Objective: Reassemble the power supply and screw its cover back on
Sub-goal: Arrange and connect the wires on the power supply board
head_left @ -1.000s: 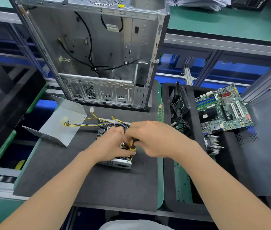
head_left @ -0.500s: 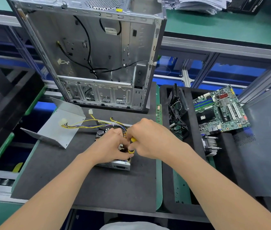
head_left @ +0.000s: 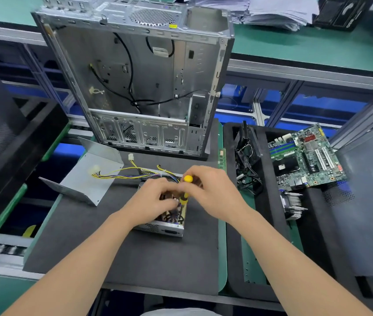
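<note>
The open power supply lies on the black foam mat, its board and coils exposed. Its yellow, black and purple cable bundle runs left. The bent grey metal cover lies apart at the left of the mat. My right hand grips a yellow-and-black screwdriver held upright over the supply's inside. My left hand sits beside the screwdriver shaft, fingertips curled at its lower end; whether they pinch something there is hidden.
An empty computer case stands upright behind the mat. To the right, a black tray holds a motherboard, a finned heatsink and black cables. A dark panel leans at the left. Papers lie on the green bench behind.
The screwdriver now stands more upright, with its yellow end showing above my right hand. Both hands stay over the power supply. The camera has tilted a little.
</note>
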A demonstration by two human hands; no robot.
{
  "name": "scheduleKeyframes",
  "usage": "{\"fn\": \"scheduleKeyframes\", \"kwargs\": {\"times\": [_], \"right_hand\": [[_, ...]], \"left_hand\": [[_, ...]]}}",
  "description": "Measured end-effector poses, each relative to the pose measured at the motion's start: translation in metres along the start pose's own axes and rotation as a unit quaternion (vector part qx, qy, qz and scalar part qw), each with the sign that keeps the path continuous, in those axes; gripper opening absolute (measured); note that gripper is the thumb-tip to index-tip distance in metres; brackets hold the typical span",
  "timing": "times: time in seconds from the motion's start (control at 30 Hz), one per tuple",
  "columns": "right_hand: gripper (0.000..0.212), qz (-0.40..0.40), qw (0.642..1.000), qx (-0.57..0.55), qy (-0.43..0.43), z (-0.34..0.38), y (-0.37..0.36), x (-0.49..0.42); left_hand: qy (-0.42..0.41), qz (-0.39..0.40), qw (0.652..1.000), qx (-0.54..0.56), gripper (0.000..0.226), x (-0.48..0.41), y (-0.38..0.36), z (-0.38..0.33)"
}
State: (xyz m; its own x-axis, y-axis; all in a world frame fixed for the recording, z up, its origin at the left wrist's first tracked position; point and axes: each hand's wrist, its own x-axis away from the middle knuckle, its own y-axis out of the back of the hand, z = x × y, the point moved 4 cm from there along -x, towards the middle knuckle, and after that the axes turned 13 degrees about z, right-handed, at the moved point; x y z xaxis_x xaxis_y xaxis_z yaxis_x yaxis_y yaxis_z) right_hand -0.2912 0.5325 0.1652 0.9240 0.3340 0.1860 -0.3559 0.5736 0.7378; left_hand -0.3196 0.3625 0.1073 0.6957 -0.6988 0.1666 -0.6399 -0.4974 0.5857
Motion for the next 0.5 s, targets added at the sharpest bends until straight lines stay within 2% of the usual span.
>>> {"fn": "scheduleKeyframes", "kwargs": {"times": [0.07, 0.13, 0.2, 0.27, 0.33, 0.4, 0.5], "right_hand": [[0.019, -0.024, 0.998, -0.057, -0.009, -0.003, 0.007, -0.004], [0.017, -0.034, 0.995, -0.099, -0.004, -0.003, 0.013, -0.012], [0.016, -0.049, 0.988, -0.143, 0.017, 0.001, 0.018, -0.023], [0.02, -0.059, 0.985, -0.161, 0.022, 0.003, 0.018, -0.038], [0.021, -0.055, 0.992, -0.115, 0.008, 0.003, 0.014, -0.054], [0.012, -0.022, 0.998, -0.058, -0.023, 0.001, 0.005, -0.07], [0.034, 0.051, 0.993, 0.037, -0.096, 0.002, -0.012, -0.086]], "left_hand": [[0.014, -0.106, 0.993, 0.047, 0.03, 0.005, 0.013, 0.004], [0.048, -0.223, 0.973, -0.037, 0.036, 0.01, 0.028, 0.013], [0.082, -0.263, 0.955, -0.109, 0.041, 0.016, 0.043, 0.025], [0.118, -0.21, 0.96, -0.143, 0.05, 0.017, 0.054, 0.042], [0.144, -0.119, 0.966, -0.177, 0.061, 0.013, 0.06, 0.059], [0.144, -0.057, 0.961, -0.228, 0.067, 0.01, 0.064, 0.07], [0.147, -0.022, 0.941, -0.304, 0.062, 0.006, 0.069, 0.082]]}}
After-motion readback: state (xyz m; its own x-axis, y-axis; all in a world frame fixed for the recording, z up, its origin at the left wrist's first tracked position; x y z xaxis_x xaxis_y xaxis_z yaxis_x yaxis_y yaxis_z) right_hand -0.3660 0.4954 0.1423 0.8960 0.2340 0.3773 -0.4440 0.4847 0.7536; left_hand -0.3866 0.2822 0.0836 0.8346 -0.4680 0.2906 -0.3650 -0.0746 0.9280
